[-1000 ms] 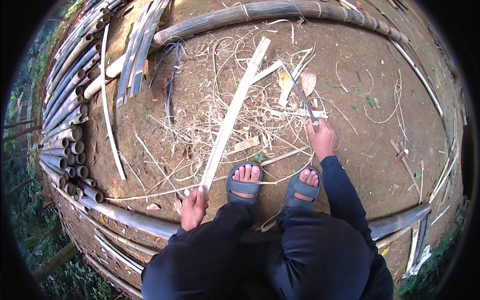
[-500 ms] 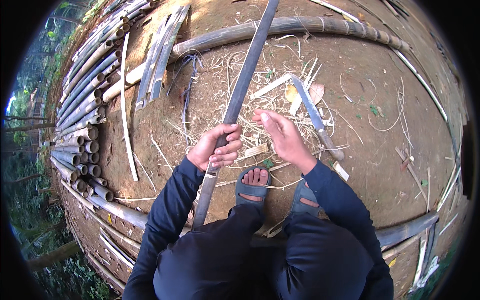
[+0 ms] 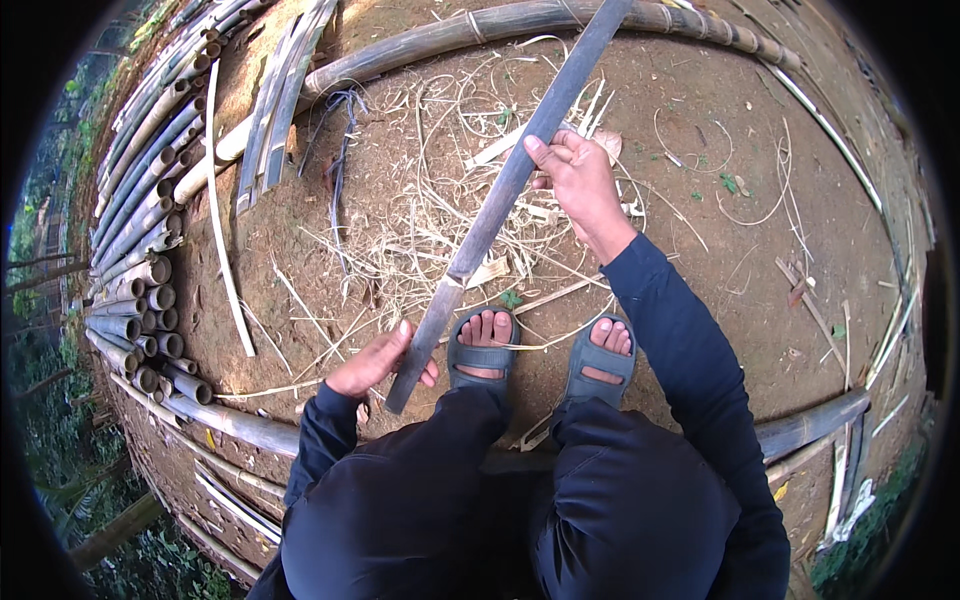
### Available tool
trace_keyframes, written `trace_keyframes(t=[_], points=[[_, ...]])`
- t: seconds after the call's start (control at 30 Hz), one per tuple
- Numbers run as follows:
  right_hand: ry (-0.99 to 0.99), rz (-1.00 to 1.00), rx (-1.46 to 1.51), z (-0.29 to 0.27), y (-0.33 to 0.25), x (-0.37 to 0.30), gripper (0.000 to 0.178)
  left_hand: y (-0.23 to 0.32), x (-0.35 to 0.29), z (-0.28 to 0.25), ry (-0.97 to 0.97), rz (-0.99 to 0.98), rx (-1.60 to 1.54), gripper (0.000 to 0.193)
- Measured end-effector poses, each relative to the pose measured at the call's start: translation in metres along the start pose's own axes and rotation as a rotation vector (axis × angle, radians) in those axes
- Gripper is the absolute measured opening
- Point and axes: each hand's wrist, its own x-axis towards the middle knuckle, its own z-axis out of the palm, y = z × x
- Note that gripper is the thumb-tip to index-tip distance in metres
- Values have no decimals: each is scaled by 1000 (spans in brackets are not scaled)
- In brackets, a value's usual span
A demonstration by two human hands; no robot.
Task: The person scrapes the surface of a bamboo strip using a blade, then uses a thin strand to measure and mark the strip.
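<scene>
A long dark bamboo strip (image 3: 500, 200) slants across in front of me, its lower end by my left knee and its far end beyond the upper edge. It has a pale joint ring below its middle. My right hand (image 3: 585, 185) grips it above the middle, thumb on top and fingers underneath. Near the lower end, my left hand (image 3: 375, 365) supports the strip lightly, with the thumb at its edge and fingertips showing past the other side. Pale bamboo shavings (image 3: 400, 235) lie on the ground below. My right hand and forearm cover where the knife was seen.
Cut bamboo poles (image 3: 150, 280) are stacked at left. A thick bamboo pole (image 3: 420, 50) lies across the far side, with split bamboo slats (image 3: 280, 100) near its left part. Another pole (image 3: 245, 425) runs at my feet. Blue-grey cord (image 3: 340, 150) lies beside the shavings.
My left hand has slid down to the strip's lower end and loosened. The right hand, earlier free, has taken hold of the strip higher up. The knife has gone out of sight.
</scene>
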Motion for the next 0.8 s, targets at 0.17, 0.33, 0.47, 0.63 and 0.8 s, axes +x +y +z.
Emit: trace_keyframes(t=[0.17,0.33,0.47,0.63,0.8], points=[[24,-75,-74,0,-2,22,24,-11,2,41,204,178,-44,38],[34,-87,-185,-11,15,23,30,-6,12,56,262,170,-261,35],[214,-157,-788,-51,80,0,39,8,29,47,259,113,-257,37],[402,-225,-1462,-91,123,-61,47,23,63,43,223,121,-339,38],[390,-219,-1465,-102,131,-64,52,23,89,44,136,162,-418,33]])
